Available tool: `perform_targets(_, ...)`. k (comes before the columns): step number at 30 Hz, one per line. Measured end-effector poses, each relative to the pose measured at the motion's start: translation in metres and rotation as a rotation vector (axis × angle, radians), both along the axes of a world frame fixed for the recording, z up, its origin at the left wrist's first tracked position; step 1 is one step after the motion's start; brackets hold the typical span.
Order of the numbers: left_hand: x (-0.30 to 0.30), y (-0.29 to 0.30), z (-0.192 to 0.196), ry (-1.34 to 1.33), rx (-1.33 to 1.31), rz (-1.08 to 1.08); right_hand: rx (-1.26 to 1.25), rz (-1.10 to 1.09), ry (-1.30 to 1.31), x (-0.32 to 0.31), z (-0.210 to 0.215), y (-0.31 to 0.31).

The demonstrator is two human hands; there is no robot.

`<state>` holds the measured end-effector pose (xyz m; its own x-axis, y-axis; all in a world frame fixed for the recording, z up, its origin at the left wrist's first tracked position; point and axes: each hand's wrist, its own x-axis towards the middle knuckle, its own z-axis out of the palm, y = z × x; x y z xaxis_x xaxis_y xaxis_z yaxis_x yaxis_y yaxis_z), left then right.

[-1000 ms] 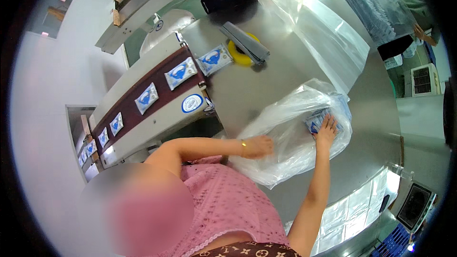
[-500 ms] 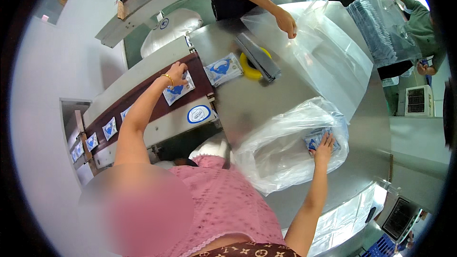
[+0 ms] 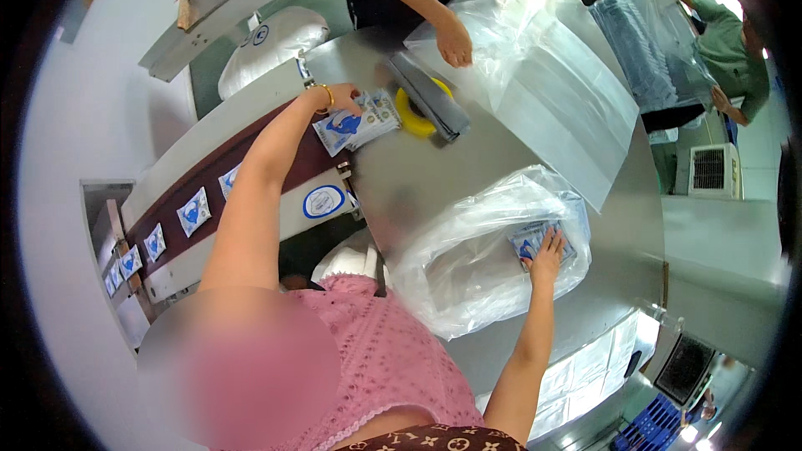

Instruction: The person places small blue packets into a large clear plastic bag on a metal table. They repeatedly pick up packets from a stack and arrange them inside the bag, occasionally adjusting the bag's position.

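Note:
At the conveyor's end, my left hand (image 3: 339,98), with a gold bangle at its wrist, curls its fingers over a white and blue packet (image 3: 338,128). That packet lies across the end of the dark red belt, overlapping a small pile of similar packets (image 3: 381,114) on the metal table. My right hand (image 3: 545,257) reaches into a large clear plastic bag (image 3: 455,305). Its fingers are spread flat on several blue and white packets (image 3: 526,240) lying inside. The underside of these packets is hidden.
More packets (image 3: 194,211) lie spaced along the belt (image 3: 276,169). A yellow tape roll (image 3: 413,119) sits under a folded grey sheet (image 3: 426,93). Across the metal table (image 3: 376,192), a co-worker's hand (image 3: 454,40) is over clear bags (image 3: 576,104). Another person handles bagged goods at far right.
My left hand has slid the packet rightward along the belt to the pile at its end. My right hand stays on the packets in the bag. The co-worker's hand has shifted across the clear bags.

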<state>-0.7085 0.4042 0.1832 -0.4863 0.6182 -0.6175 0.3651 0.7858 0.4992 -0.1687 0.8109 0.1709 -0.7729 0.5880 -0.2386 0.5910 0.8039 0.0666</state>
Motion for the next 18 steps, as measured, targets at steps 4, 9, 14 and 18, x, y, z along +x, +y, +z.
perform_targets(4, 0.028, 0.024, -0.011, 0.024, -0.201, -0.043, -0.014, -0.027, -0.028, -0.012, 0.009, -0.004)
perform_targets(9, 0.112, 0.038, -0.034, 0.499, 0.057, -0.193, 0.016, -0.025, -0.026, -0.006, 0.009, -0.004)
perform_targets(14, 0.199, 0.032, -0.009, 0.619, 0.081, -0.573, 0.032, 0.005, 0.008, -0.006, 0.003, -0.003)
perform_targets(18, 0.234, 0.07, 0.058, 0.466, 0.437, -0.334, 0.054, 0.014, 0.054, -0.002, 0.001, -0.001)
